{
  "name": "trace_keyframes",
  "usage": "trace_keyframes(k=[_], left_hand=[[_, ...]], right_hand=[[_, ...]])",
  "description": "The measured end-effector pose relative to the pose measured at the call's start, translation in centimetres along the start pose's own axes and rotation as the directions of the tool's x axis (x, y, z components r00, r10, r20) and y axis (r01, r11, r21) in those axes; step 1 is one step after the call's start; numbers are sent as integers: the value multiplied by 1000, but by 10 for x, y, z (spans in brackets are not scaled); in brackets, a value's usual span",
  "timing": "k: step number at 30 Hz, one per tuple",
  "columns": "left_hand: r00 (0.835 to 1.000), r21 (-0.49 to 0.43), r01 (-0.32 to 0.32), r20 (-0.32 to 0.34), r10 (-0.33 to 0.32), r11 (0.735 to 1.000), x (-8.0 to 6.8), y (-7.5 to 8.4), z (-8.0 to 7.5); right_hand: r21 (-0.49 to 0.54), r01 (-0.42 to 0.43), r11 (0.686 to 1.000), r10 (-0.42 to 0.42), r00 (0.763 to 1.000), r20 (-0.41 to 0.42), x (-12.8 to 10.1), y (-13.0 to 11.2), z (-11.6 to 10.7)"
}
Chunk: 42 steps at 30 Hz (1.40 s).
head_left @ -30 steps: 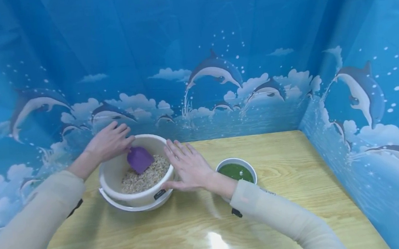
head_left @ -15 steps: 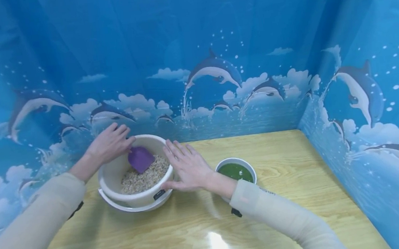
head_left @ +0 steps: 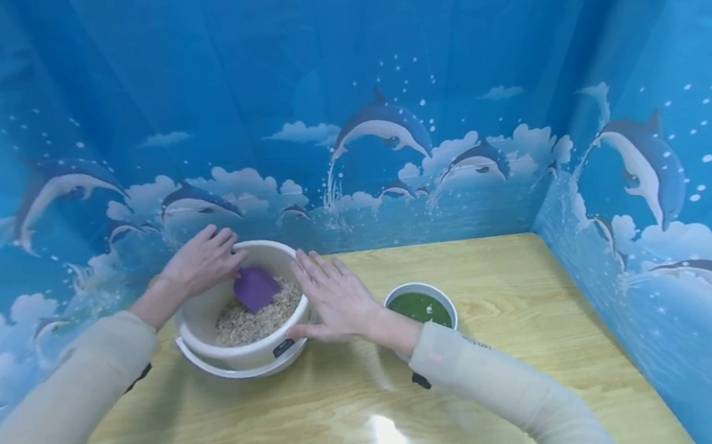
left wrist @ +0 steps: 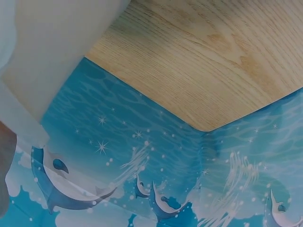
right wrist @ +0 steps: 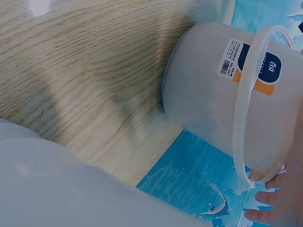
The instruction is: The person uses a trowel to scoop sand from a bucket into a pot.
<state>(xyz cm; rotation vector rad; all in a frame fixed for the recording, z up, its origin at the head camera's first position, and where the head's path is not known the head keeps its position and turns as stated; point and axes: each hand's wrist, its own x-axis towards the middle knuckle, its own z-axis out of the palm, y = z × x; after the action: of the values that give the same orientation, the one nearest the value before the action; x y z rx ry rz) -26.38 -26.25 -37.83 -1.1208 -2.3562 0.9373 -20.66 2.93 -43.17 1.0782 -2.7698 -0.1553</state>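
My left hand, fingers curled, grips the purple scoop near its handle, which the fingers hide. The scoop blade leans down inside a white bucket, its edge touching small beige, grain-like bits. Against the bucket's right side rests my right hand, fingers straight and thumb spread toward the front. In the right wrist view the bucket shows its label and lowered carrying handle, with several fingertips of the right hand at the rim. The left wrist view shows neither the scoop nor the bucket.
Right of the bucket, partly behind my right wrist, stands a round white-rimmed bowl with a green inside and a few pale specks. Everything rests on a wood-grain table. Blue dolphin-print sheets rise along its back and sides.
My left hand has moved slightly right and down, and the scoop has shifted a little to the right and lower with it. My right hand and the bucket look unchanged.
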Motion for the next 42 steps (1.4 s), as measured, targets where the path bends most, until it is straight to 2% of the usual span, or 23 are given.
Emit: trace_keyframes(k=[19,30,42], left_hand=[[1000,12,-15,13,14,1000,2,4,-1],[999,-5,-44,18,44,999,10,4,-4],[995,-25,-80,60,82,996,18,1,-10]], right_hand=[[-1,-10,1000,10,1000,20,0,-1,0],[-12,-5,1000,5,1000,3,1,-1,1],[-5,-7,1000,7,1000,-2,0,-1,-2]])
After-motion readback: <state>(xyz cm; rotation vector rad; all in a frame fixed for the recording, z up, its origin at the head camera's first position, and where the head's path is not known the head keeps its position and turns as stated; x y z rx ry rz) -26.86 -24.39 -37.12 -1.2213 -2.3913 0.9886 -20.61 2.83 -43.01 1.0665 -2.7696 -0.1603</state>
